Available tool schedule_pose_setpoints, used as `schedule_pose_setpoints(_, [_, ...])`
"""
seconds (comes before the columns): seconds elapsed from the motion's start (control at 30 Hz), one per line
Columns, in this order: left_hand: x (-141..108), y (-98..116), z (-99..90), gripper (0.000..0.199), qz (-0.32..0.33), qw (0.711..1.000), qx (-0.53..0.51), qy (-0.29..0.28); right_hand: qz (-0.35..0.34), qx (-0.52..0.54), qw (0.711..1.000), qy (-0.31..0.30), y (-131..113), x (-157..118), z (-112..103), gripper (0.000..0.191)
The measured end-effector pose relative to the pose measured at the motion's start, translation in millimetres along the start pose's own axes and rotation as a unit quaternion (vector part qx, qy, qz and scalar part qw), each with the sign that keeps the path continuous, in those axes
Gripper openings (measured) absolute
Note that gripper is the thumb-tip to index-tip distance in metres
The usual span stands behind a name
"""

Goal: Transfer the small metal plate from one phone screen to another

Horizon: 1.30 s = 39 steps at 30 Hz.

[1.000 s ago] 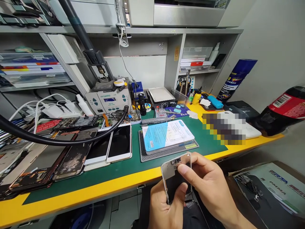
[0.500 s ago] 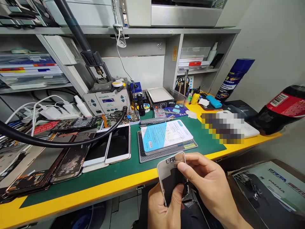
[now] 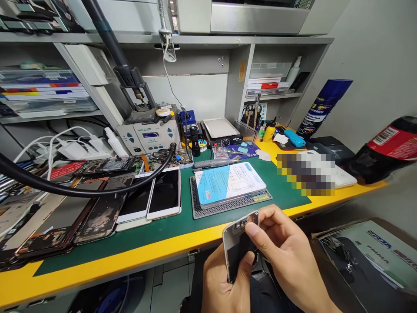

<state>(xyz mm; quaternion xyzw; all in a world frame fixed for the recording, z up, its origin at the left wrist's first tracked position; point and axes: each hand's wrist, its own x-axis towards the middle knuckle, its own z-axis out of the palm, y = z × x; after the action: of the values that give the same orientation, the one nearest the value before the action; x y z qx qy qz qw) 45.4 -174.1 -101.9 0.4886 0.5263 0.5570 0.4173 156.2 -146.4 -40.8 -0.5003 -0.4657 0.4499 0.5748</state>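
A thin phone part (image 3: 235,248) with a silvery rim and a grey and black inner face is held up in front of the yellow table edge. My left hand (image 3: 224,278) grips its lower part, the thumb lying across the dark face. At the upper right corner, my right hand (image 3: 286,252) pinches it, thumb on the front and fingers behind. The right thumb covers some of the small details near the top. Beyond the hands, a blue and white box (image 3: 230,184) rests on a grey perforated mat (image 3: 234,209).
Several phones and screens (image 3: 164,193) lie on the left, under a black hose (image 3: 97,193). Behind stands a rework station (image 3: 151,134). A cola bottle (image 3: 387,145) and a blue spray can (image 3: 322,108) are at the right. An open carton (image 3: 368,256) sits below.
The phone part has turned to a steeper angle and shifted slightly right in both hands. The whole view has moved a little, so the bench appears slightly further right.
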Motion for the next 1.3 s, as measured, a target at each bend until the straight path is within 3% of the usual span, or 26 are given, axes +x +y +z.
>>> schedule_pose_setpoints(0.13, [-1.8,5.9,-9.1,0.034,-0.021,0.999,0.029,0.017,-0.008,0.009,1.0,-0.005,3.1,-5.2,3.5,0.023])
schedule_pose_setpoints(0.27, [3.2,27.4,-13.4,0.035,-0.045,0.994,-0.09,0.04,-0.032,0.032,0.999,-0.005,2.5,-11.7,6.6,0.018])
schedule_pose_setpoints(0.47, [5.9,47.3,-8.2,0.027,-0.043,0.991,-0.096,0.083,-0.011,0.057,0.998,0.007,1.6,-16.1,11.2,0.017])
schedule_pose_setpoints(0.73, [7.3,46.6,-6.6,0.032,-0.012,0.991,0.007,0.13,0.037,0.09,0.995,-0.025,4.8,-19.8,14.6,0.014])
schedule_pose_setpoints(1.3, [7.6,39.1,-4.6,0.034,0.009,0.99,0.051,0.133,0.005,0.063,0.998,0.004,15.2,-27.3,13.6,0.006])
